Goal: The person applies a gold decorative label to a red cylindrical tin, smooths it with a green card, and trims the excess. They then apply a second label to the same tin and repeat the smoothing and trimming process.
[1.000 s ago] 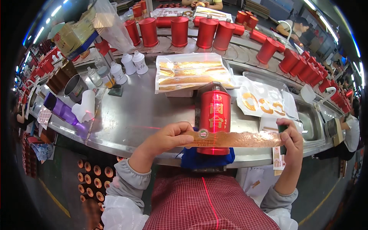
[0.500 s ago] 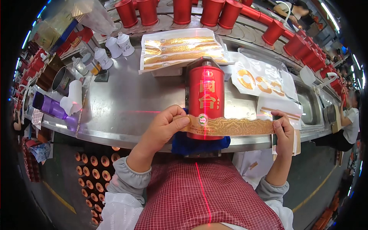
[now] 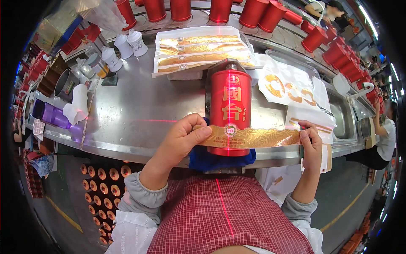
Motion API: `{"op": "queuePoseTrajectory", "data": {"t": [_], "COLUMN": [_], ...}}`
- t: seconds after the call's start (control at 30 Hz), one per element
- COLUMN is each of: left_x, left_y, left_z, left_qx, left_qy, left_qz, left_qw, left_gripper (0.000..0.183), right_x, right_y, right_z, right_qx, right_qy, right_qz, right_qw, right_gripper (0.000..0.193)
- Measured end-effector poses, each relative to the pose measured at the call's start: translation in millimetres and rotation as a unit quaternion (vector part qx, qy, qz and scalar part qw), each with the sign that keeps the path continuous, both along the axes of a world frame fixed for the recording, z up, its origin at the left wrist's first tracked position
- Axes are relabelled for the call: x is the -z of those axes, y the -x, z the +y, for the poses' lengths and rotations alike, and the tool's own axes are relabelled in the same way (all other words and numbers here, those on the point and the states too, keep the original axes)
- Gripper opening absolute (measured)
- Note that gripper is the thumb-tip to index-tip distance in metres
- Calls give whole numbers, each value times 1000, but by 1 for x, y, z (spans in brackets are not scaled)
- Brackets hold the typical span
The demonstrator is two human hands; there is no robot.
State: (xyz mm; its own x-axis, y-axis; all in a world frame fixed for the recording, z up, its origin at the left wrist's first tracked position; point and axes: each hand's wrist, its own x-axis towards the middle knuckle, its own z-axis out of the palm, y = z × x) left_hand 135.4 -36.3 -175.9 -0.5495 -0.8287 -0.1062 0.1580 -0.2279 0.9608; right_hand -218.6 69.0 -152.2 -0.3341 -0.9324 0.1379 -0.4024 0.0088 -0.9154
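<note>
A long gold label strip (image 3: 262,139) is stretched across the lower part of a red bottle (image 3: 230,95), which lies with its capless-looking neck pointing away from me. My left hand (image 3: 186,134) pinches the strip's left end between thumb and fingers. Its right end is gripped by my right hand (image 3: 311,139), thumb and fingers closed on it. Whether the strip touches the bottle's surface, I cannot tell. Beneath the bottle's near end lies a blue cloth (image 3: 198,158). A red laser line runs lengthwise over bottle and strip.
Behind the bottle lies a sheet of gold strips (image 3: 198,50); right of it, a sheet of curved gold labels (image 3: 292,89). Small white bottles (image 3: 136,42) and a purple cup (image 3: 57,115) stand left. Red bottles (image 3: 220,10) line the far conveyor. A sink (image 3: 343,116) is right.
The view has shifted slightly, and the red bottles on the conveyor appear further right. Both hands keep hold of the label strip, its left part now showing a little more face-on.
</note>
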Motion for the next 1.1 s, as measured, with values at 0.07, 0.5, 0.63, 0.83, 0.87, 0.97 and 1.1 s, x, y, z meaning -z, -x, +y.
{"op": "queuePoseTrajectory", "data": {"t": [0.07, 0.5, 0.63, 0.83, 0.87, 0.97, 1.1], "left_x": [-2, -9, -10, -6, -5, -6, -5], "left_y": [-4, -6, -5, -4, -4, -4, -4], "left_z": [0, -1, -1, -2, -2, -4, -4], "left_qx": [5, -5, -2, 16, 19, 20, 27], "left_qy": [-8, 8, 13, 10, 3, 1, -5], "left_qz": [2, -1, -16, -11, -7, -10, -10], "left_qw": [1000, 1000, 1000, 1000, 1000, 1000, 1000], "left_gripper": [20, 19, 19, 20, 20, 21, 21], "right_x": [-2, 0, 1, 4, 4, 4, 6], "right_y": [-1, 0, 2, 3, 2, 2, 4], "right_z": [-1, -1, -1, 2, 2, 3, 4], "right_qx": [-1, 1, -10, -3, -4, -8, -9], "right_qy": [-4, -19, -12, -9, -7, -10, -9], "right_qz": [3, 14, 24, 19, 15, 14, 10], "right_qw": [1000, 1000, 1000, 1000, 1000, 1000, 1000], "right_gripper": [23, 22, 21, 20, 20, 20, 20]}}
